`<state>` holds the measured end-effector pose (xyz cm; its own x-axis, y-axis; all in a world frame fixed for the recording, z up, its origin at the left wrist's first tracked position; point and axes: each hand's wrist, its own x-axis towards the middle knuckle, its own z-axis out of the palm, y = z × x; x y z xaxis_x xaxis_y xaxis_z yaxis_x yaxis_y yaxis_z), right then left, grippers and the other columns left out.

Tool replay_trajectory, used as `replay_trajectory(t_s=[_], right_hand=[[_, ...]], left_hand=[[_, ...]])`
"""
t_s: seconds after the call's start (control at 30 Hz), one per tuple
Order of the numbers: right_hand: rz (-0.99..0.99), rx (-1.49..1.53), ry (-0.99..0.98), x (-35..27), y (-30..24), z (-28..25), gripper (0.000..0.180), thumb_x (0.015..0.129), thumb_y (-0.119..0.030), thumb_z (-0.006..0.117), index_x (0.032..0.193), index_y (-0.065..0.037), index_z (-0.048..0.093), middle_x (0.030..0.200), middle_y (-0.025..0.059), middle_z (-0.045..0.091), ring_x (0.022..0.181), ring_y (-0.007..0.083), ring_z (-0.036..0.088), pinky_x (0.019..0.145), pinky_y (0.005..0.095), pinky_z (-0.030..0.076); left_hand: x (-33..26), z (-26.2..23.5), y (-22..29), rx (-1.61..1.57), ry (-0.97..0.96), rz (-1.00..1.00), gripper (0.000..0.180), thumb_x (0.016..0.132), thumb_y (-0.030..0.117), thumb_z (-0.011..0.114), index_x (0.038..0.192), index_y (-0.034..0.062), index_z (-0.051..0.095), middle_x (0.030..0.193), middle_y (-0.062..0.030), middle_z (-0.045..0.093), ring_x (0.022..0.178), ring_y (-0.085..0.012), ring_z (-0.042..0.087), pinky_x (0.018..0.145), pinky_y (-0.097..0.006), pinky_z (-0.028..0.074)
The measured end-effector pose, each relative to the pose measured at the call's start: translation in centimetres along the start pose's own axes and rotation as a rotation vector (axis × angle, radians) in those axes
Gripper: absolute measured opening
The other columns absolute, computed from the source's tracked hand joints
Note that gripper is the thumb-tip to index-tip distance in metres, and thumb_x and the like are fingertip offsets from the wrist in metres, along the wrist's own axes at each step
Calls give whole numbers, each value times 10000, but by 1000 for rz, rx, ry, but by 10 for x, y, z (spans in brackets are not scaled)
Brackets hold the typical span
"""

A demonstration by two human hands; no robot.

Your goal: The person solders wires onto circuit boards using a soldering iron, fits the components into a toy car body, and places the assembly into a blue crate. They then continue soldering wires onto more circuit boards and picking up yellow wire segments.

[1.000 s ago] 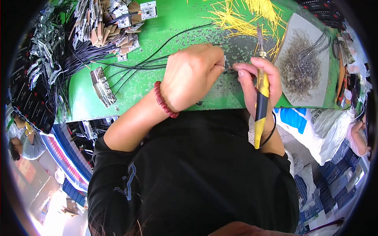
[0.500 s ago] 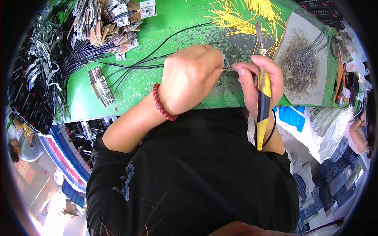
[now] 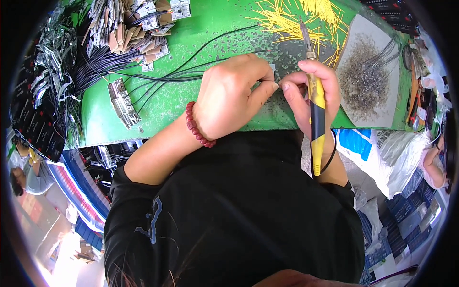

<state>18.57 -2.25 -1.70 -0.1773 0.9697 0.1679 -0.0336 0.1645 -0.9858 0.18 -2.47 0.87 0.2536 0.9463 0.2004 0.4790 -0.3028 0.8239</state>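
My left hand [image 3: 234,95], with a red bead bracelet at the wrist, is closed in a pinch on a thin black cable. Several black cables [image 3: 186,76] run from the left and pass behind this hand. In my right hand [image 3: 331,88] a yellow and black soldering iron [image 3: 318,115] is held upright, its metal tip pointing to the far side. The right thumb and index finger meet close to the left fingertips, at the cable's end. What lies between those fingertips is too small to make out.
Circuit boards [image 3: 180,8] with black cables are heaped at far left, near a slotted metal part [image 3: 123,104]. Thin yellow tubes [image 3: 282,24] lie scattered at the back. To the right, a pale board [image 3: 396,86] carries dark metal debris and wires. The green table [image 3: 162,126] ends before my torso.
The soldering iron and my right hand have shifted slightly to the left and away from me. The short cable end seen between both hands is now mostly covered by the fingers.
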Motion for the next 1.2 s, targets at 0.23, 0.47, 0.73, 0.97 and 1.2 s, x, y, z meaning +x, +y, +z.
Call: replay_trajectory(t_s=[0.23, 0.47, 0.73, 0.97, 1.2], right_hand=[[30, -100, 93, -4, -2, -14, 281, 928, -37, 601, 1195, -23, 515, 849, 113, 704, 690, 85, 596, 627, 211, 488], [63, -118, 61, -23, -3, -45, 685, 966, -543, 464, 1300, 55, 492, 766, 130, 672, 576, 92, 505, 529, 220, 378], [43, 37, 236, -28, 7, -47, 248, 835, -146, 672, 984, 13, 554, 779, 4, 543, 653, 48, 458, 578, 203, 324], [21, -2, 120, -26, 9, -45, 255, 815, -163, 720, 930, -19, 543, 748, -8, 514, 629, 40, 408, 569, 204, 307], [33, -99, 51, -24, 6, -45, 251, 807, -153, 729, 928, -22, 551, 757, -6, 525, 633, 46, 425, 569, 206, 329]], left_hand=[[8, 11, -6, 203, 76, 76, 101, 740, 11, 688, 769, 35, 595, 803, -96, 619, 774, -298, 598, 687, -384, 476], [12, 17, -16, 271, 8, 79, 81, 744, 14, 655, 749, 30, 576, 759, -108, 592, 740, -320, 582, 680, -416, 452], [19, 17, -17, 275, -33, 71, 77, 748, 2, 635, 729, 10, 560, 735, -135, 572, 719, -343, 573, 647, -426, 448], [21, 15, -16, 257, -47, 69, 84, 743, -3, 627, 708, -1, 550, 705, -144, 559, 690, -355, 565, 629, -434, 449], [21, 14, -17, 228, -58, 55, 92, 744, -5, 623, 701, -14, 541, 702, -152, 552, 687, -365, 561, 623, -433, 453]])
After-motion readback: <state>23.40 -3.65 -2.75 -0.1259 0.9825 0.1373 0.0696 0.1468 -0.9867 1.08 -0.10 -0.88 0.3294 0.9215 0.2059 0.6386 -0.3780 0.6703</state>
